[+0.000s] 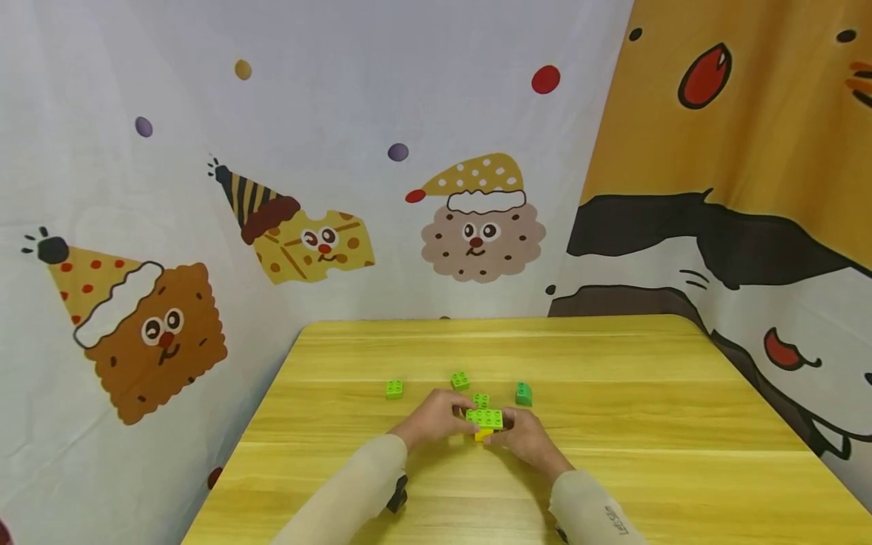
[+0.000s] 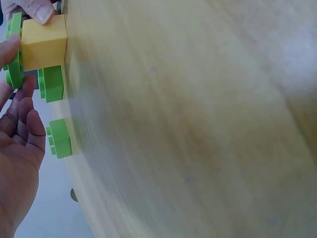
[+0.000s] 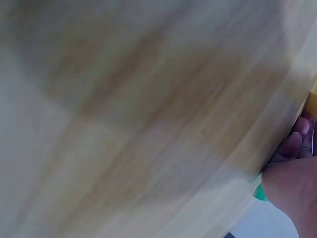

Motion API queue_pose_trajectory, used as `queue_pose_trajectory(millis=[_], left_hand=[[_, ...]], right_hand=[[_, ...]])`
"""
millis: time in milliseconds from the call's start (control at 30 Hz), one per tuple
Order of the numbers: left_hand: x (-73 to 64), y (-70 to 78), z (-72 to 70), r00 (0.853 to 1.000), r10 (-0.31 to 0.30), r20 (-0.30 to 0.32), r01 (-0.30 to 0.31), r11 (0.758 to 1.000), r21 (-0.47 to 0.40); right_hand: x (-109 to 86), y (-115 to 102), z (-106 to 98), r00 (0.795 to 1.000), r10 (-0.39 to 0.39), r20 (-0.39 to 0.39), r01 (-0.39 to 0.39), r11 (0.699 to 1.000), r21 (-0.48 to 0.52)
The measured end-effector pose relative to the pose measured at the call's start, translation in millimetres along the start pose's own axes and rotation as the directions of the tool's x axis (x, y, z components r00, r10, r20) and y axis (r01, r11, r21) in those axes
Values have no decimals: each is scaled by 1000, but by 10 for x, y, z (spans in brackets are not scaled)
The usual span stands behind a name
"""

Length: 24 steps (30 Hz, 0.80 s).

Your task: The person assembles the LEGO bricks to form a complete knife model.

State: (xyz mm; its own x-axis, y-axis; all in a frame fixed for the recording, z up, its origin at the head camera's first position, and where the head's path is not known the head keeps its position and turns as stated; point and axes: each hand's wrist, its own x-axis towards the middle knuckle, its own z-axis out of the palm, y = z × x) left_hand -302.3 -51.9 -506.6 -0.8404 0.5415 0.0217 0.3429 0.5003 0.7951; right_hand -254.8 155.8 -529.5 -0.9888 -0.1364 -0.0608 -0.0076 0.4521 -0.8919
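A light green studded plate [image 1: 484, 418] sits on top of a yellow block [image 1: 483, 435] near the middle of the table. My left hand [image 1: 439, 416] pinches the plate's left end between thumb and fingers, seen closely in the left wrist view. From the other side my right hand [image 1: 530, 439] grips the yellow block, its thumb on the block's face. Only an edge of that block shows in the right wrist view, beside my curled fingers [image 3: 292, 144]. Whether plate and block are pressed fully together I cannot tell.
Just behind the held pieces stands a light green brick [image 1: 481, 400]. Two more light green bricks lie farther back, one at the left [image 1: 394, 389] and one in the middle [image 1: 459, 380]. A darker green curved brick [image 1: 523, 393] is at the right on the wooden table [image 1: 613, 378].
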Motion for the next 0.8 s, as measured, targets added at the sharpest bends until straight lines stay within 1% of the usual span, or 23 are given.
queue_pose_trajectory(millis=[100, 200, 300, 433, 500, 600, 800], left_hand=[[9, -14, -1, 1000, 0, 3, 0, 1000, 7], [12, -27, -4, 1000, 9, 7, -9, 1000, 5], [14, -35, -10, 1000, 15, 13, -15, 1000, 10], [20, -35, -13, 1000, 15, 24, -15, 1000, 12], [18, -30, -11, 1000, 17, 25, -17, 1000, 10], [17, -26, -5, 1000, 22, 21, -22, 1000, 10], [12, -44, 10, 999, 32, -2, -32, 999, 8]], right_hand=[[-8, 11, -7, 1000, -22, 15, 21, 1000, 8], [-15, 26, -41, 997, -51, 55, 48, 997, 56], [-18, 41, -93, 996, -55, 66, 49, 994, 102], [-25, 59, -155, 998, -39, 41, 34, 993, 114], [-26, 62, -172, 998, -37, 40, 32, 993, 118], [-24, 70, -182, 998, -50, 46, 43, 990, 132], [-6, 70, -175, 999, -36, 41, 31, 992, 124]])
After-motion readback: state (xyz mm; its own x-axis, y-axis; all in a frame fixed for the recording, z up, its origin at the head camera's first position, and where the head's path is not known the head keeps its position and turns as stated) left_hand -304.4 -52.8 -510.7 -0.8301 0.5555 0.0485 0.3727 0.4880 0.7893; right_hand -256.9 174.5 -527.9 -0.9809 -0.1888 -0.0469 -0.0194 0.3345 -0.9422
